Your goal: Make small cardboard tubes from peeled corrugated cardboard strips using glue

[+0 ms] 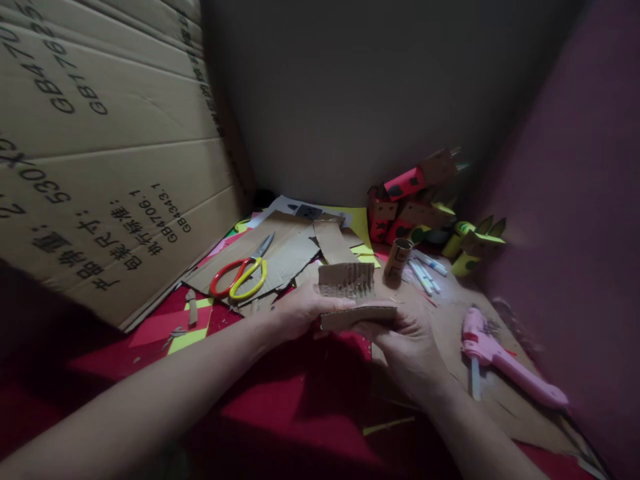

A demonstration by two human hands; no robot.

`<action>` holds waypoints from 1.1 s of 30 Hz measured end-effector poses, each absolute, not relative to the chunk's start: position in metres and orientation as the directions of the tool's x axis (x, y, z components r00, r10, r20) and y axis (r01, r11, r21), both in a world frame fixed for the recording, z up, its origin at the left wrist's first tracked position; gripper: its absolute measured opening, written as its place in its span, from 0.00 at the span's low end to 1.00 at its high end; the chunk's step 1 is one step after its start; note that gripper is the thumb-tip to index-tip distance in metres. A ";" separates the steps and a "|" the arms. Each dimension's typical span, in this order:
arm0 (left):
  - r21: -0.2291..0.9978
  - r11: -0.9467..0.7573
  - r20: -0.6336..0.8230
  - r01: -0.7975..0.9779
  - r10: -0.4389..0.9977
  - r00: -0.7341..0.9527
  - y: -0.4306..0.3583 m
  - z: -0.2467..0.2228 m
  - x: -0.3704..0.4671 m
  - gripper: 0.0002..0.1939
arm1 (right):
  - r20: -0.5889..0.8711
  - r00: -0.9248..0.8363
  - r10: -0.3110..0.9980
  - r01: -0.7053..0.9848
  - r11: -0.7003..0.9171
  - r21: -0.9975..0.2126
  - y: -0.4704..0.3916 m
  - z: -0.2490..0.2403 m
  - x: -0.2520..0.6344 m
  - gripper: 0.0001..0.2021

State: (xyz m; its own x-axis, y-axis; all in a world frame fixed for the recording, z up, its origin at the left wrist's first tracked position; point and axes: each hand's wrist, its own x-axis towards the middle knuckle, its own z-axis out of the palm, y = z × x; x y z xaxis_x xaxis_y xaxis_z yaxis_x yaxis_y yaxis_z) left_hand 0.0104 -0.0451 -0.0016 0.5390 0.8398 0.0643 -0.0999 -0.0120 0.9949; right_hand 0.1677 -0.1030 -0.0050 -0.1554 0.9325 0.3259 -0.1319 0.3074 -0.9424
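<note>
A small piece of corrugated cardboard stands up between my hands, its ridged inner side showing. My left hand grips it at its left edge. In my right hand is a flat cardboard strip, pinched between thumb and fingers just below and in front of the ridged piece. Whether the two pieces are joined is hidden by my fingers. Scissors with red and yellow handles lie partly open on cardboard sheets to the left. A cardboard tube with drawn marks stands behind my right hand.
A large printed carton rises at the left. Cardboard sheets and paper scraps cover parts of the red cloth. White markers, red and yellow cardboard figures, and a pink glue gun are at the right.
</note>
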 end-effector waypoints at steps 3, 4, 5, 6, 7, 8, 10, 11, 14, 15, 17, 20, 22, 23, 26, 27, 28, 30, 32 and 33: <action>0.984 -0.057 0.136 -0.168 0.852 0.506 -0.046 -0.003 0.013 0.19 | 0.421 -0.122 0.899 0.006 0.425 -0.905 -0.107 0.000 0.166 0.05; 0.982 -0.107 0.170 -0.153 0.850 0.499 -0.047 -0.004 0.014 0.20 | 0.441 -0.088 0.893 0.036 0.446 -0.894 -0.107 0.000 0.165 0.05; 0.979 -0.169 0.203 -0.114 0.842 0.501 -0.050 -0.004 0.015 0.20 | 0.435 -0.057 0.898 0.038 0.438 -0.898 -0.106 0.000 0.165 0.05; 0.970 -0.237 0.234 -0.059 0.829 0.509 -0.052 -0.004 0.015 0.18 | 0.401 -0.042 0.915 0.014 0.402 -0.916 -0.105 0.000 0.164 0.06; 0.955 -0.297 0.257 -0.008 0.813 0.523 -0.055 -0.004 0.015 0.17 | 0.354 -0.041 0.934 -0.029 0.353 -0.935 -0.103 -0.001 0.164 0.06; 0.945 -0.327 0.266 0.024 0.806 0.529 -0.056 -0.004 0.015 0.16 | 0.305 -0.044 0.951 -0.087 0.300 -0.950 -0.101 -0.003 0.164 0.06; 0.961 -0.278 0.234 0.010 0.828 0.510 -0.055 -0.002 0.015 0.14 | 0.243 -0.047 0.969 -0.178 0.231 -0.956 -0.096 -0.005 0.166 0.05; 0.982 -0.190 0.172 -0.016 0.843 0.509 -0.054 -0.001 0.014 0.14 | 0.241 -0.029 0.970 -0.182 0.232 -0.956 -0.094 -0.005 0.168 0.04; 0.976 0.215 -0.142 -0.038 0.758 0.636 -0.046 -0.001 0.010 0.11 | 0.307 0.031 0.951 -0.047 0.308 -0.950 -0.091 -0.004 0.174 0.03; 0.949 0.316 -0.219 -0.017 0.696 0.684 -0.045 -0.002 0.010 0.11 | 0.332 0.030 0.943 0.003 0.332 -0.943 -0.091 -0.004 0.175 0.04; 0.921 0.390 -0.277 0.008 0.639 0.718 -0.044 -0.005 0.010 0.11 | 0.354 0.035 0.935 0.034 0.353 -0.935 -0.089 -0.005 0.177 0.04; 0.959 0.282 -0.203 -0.015 0.725 0.658 -0.048 -0.010 0.015 0.10 | 0.348 0.119 0.930 -0.058 0.356 -0.933 -0.084 -0.011 0.176 0.04; 0.973 0.231 -0.170 -0.019 0.769 0.616 -0.050 -0.012 0.017 0.08 | 0.324 0.148 0.934 -0.133 0.344 -0.929 -0.081 -0.014 0.175 0.03; 0.969 0.244 -0.175 -0.028 0.768 0.615 -0.051 -0.012 0.016 0.08 | 0.321 0.143 0.936 -0.146 0.340 -0.929 -0.080 -0.015 0.175 0.03; 0.903 0.424 -0.242 -0.074 0.644 0.726 -0.048 -0.010 0.013 0.06 | 0.428 0.081 0.900 0.009 0.429 -0.903 -0.081 -0.010 0.177 0.05; 0.872 0.482 -0.250 -0.086 0.589 0.769 -0.046 -0.009 0.011 0.07 | 0.505 0.061 0.861 0.091 0.499 -0.862 -0.083 -0.008 0.178 0.06; 0.850 0.518 -0.249 -0.093 0.552 0.796 -0.046 -0.008 0.010 0.07 | 0.580 0.037 0.813 0.172 0.567 -0.805 -0.085 -0.005 0.179 0.07; 0.848 0.518 -0.229 -0.111 0.548 0.805 -0.046 -0.007 0.010 0.08 | 0.679 -0.012 0.734 0.309 0.649 -0.695 -0.088 -0.002 0.180 0.09; 0.897 0.424 -0.188 -0.124 0.621 0.761 -0.049 -0.008 0.012 0.10 | 0.708 -0.041 0.705 0.400 0.661 -0.635 -0.090 -0.001 0.179 0.09; 0.921 0.370 -0.170 -0.122 0.665 0.727 -0.051 -0.008 0.013 0.11 | 0.706 -0.050 0.706 0.429 0.654 -0.623 -0.091 -0.001 0.179 0.09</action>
State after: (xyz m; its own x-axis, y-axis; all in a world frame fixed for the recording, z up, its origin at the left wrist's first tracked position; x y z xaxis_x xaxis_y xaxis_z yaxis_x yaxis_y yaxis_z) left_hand 0.0133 -0.0513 -0.0084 0.7271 0.6650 -0.1704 -0.1222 0.3696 0.9211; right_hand 0.1785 -0.0906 -0.0011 -0.0502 0.7061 0.7063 0.4293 0.6538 -0.6231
